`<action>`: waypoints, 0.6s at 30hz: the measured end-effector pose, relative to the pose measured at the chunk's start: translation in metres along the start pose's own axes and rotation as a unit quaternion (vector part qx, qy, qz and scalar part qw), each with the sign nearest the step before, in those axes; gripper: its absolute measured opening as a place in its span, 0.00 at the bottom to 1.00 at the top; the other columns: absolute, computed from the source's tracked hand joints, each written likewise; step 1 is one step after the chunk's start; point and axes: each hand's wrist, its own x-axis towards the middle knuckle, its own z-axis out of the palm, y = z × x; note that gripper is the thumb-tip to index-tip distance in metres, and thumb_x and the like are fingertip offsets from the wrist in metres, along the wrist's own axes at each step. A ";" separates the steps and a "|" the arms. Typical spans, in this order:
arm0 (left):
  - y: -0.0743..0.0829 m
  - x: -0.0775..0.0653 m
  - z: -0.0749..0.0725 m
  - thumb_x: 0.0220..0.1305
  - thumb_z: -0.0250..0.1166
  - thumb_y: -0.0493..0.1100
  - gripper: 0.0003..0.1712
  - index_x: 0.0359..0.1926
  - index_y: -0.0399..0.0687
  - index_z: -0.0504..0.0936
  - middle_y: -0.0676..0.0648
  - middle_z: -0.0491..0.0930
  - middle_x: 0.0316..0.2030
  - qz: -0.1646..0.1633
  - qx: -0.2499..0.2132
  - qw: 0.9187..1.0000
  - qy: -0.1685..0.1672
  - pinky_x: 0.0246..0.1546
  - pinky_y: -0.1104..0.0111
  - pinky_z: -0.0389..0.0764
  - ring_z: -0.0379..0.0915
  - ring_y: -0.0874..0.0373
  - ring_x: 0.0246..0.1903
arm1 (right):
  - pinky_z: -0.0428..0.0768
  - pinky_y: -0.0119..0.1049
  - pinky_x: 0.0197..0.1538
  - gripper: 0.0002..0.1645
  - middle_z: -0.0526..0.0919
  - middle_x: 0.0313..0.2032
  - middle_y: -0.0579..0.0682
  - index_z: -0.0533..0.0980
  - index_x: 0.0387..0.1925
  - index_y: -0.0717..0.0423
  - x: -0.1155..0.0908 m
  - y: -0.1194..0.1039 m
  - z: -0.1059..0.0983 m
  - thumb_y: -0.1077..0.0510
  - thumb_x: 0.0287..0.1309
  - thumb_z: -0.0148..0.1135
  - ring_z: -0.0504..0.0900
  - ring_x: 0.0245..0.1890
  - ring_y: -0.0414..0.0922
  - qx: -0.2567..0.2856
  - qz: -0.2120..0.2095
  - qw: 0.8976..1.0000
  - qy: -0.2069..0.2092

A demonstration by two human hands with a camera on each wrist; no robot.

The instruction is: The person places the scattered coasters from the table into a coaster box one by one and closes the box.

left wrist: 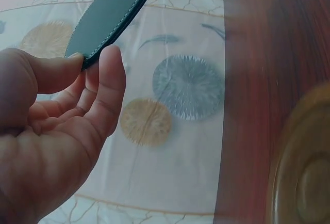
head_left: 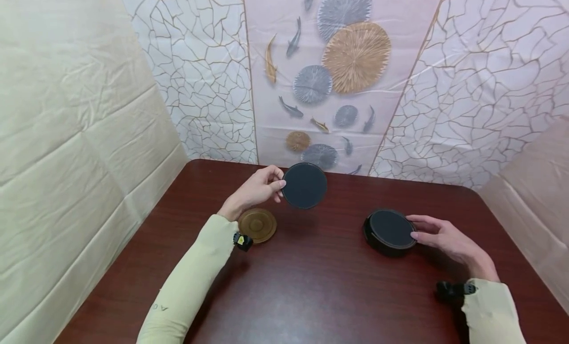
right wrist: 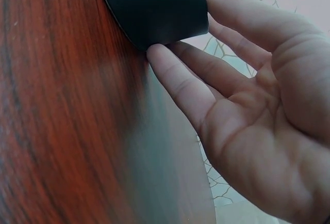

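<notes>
My left hand [head_left: 262,188] pinches a thin round black coaster [head_left: 304,185] by its left edge, thumb in front and fingers behind. The coaster is raised above the table, its flat face toward the head camera; pale stitching runs round its rim in the left wrist view. At the right, my right hand [head_left: 449,238] grips the side of a round black coaster holder [head_left: 384,243] between thumb and fingers. Another black coaster [head_left: 393,228] lies on top of it. In the right wrist view, the fingertips [right wrist: 160,53] are at the holder's lower edge.
A brown round disc [head_left: 258,225] with concentric rings lies on the dark red wooden table [head_left: 311,294], beneath the left wrist. Patterned cloth [head_left: 213,77] hangs behind the table's far edge, and cream cloth [head_left: 80,136] hangs at the left.
</notes>
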 end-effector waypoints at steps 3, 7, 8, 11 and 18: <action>-0.001 0.008 0.010 0.72 0.56 0.37 0.04 0.43 0.41 0.71 0.43 0.76 0.31 0.004 -0.015 1.000 -0.002 0.33 0.62 0.85 0.80 0.34 0.32 | 0.83 0.33 0.46 0.40 0.72 0.63 0.65 0.62 0.71 0.56 -0.001 0.000 0.002 0.48 0.62 0.65 0.82 0.46 0.33 0.008 0.000 1.000 -0.003; -0.001 0.016 0.022 0.72 0.57 0.36 0.04 0.43 0.39 0.71 0.43 0.77 0.29 0.008 -0.020 1.000 -0.004 0.30 0.63 0.85 0.81 0.46 0.25 | 0.83 0.32 0.47 0.41 0.71 0.64 0.66 0.61 0.71 0.56 0.000 0.001 0.003 0.48 0.62 0.65 0.82 0.47 0.34 0.011 0.001 1.000 -0.006; -0.001 0.018 0.025 0.71 0.57 0.36 0.04 0.42 0.39 0.71 0.42 0.77 0.30 0.009 -0.021 1.000 -0.005 0.30 0.63 0.85 0.81 0.49 0.24 | 0.83 0.31 0.47 0.41 0.71 0.64 0.65 0.61 0.71 0.55 0.000 0.001 0.003 0.48 0.62 0.65 0.82 0.47 0.34 0.009 0.004 1.000 -0.003; 0.000 0.024 0.034 0.71 0.57 0.35 0.04 0.42 0.39 0.71 0.40 0.77 0.31 0.008 -0.024 1.000 -0.009 0.30 0.64 0.85 0.80 0.56 0.24 | 0.82 0.30 0.47 0.41 0.70 0.65 0.66 0.61 0.71 0.54 0.000 0.000 0.000 0.46 0.62 0.65 0.81 0.47 0.33 -0.001 0.007 1.000 0.000; 0.001 0.038 0.055 0.71 0.57 0.34 0.05 0.44 0.37 0.71 0.39 0.77 0.32 0.001 -0.060 0.998 -0.026 0.31 0.61 0.86 0.82 0.45 0.30 | 0.83 0.32 0.47 0.40 0.72 0.64 0.65 0.62 0.71 0.55 0.001 0.001 -0.002 0.48 0.63 0.65 0.82 0.47 0.32 -0.005 -0.001 1.000 0.000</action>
